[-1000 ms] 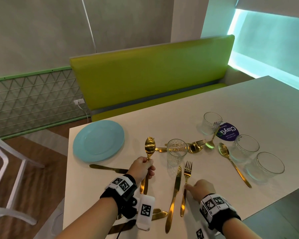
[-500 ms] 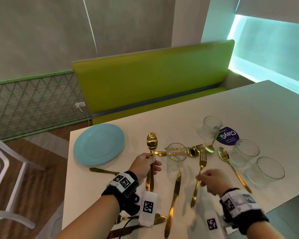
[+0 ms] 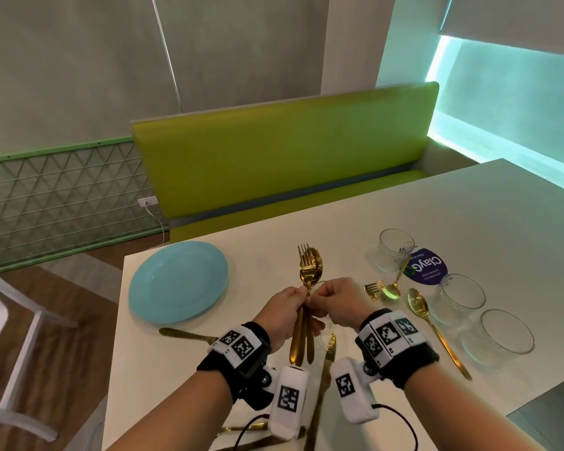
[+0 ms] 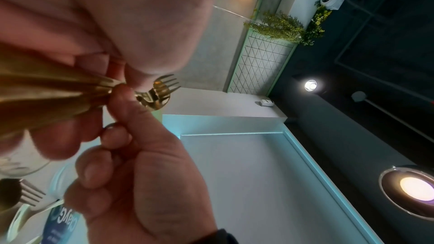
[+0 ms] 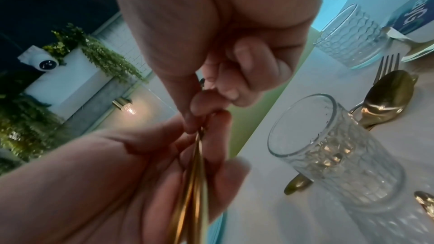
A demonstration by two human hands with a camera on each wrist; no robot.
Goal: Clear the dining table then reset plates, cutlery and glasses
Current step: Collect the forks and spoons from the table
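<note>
"ClayGo" on round purple sticker (image 3: 428, 266)

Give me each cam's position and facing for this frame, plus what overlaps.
Head: worn on the head, looks forward and down at the white table; both forearms, left hand and right hand show.
Left wrist: looks along the left hand, tilted up toward the ceiling lights; the right hand shows too.
Right wrist: looks along the right hand at the left hand and a ribbed glass.
Shared: all three show the gold fork and spoon held by both hands.
</note>
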